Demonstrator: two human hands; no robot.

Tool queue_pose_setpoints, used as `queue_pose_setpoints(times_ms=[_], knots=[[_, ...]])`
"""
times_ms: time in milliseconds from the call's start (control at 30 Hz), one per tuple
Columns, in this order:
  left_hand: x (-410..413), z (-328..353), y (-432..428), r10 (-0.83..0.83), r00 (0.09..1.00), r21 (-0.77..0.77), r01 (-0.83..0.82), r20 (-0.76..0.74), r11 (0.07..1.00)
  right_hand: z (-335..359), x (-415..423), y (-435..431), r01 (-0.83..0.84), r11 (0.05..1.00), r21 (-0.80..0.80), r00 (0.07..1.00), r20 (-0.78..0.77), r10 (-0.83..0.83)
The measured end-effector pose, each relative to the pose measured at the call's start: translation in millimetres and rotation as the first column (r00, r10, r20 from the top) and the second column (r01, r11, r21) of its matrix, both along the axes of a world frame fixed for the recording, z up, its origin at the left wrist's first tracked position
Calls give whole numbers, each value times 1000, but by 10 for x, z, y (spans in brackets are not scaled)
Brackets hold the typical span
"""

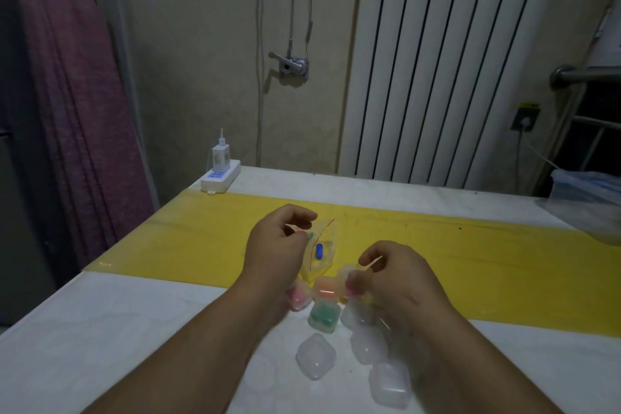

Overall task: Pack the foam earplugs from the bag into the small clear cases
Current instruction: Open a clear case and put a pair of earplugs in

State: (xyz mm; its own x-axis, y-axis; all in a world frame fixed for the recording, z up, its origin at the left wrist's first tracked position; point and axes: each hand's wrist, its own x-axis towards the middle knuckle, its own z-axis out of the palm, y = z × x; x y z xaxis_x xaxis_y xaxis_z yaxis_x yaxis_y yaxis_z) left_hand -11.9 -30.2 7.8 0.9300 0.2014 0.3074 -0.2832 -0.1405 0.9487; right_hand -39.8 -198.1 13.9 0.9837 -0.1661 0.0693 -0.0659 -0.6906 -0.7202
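Clear cases [316, 356] lower centre on bench [134, 329], several filled, left hand [275, 245] and right hand [400, 282] fingers [299, 212] pinching bag [327, 244] edges, blue earplug [319, 251] inside.

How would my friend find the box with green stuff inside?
Find the yellow strip across the white table. At its near edge sits a cluster of clear cases. Yours is the green case, nearer you than the orange case; no other holds green.

left hand [275, 245]: pinches bag [325, 239] mouth, far lip
right hand [400, 279]: pinches bag mouth, near lip
blue earplug [319, 251]: inside bag
orange case [326, 289], green case [324, 314]: just nearside of bag
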Motion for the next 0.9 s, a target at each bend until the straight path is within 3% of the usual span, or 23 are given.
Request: queue_pose_setpoints(times_ms=[200,300,467,667,900], knots=[[86,-69,78,97,995,-46,-98,-31,994,-32,-18,71,-6,985,-172,1000,4,7],[170,-95,163,128,991,-22,-129,-37,991,1,-26,91,6,985,-173,994,106,12],[306,-146,303,190,982,267,-188,18,945,73,82,151,-69,987,-143,989,120,87],[366,-194,373,272,962,344,-251,-13,905,119,396,325,-165,962,-217,984,31,176],[293,-155,378,362,929,598,-244,-83,764,37,570,586,-203,927,-316,979,-70,191]])
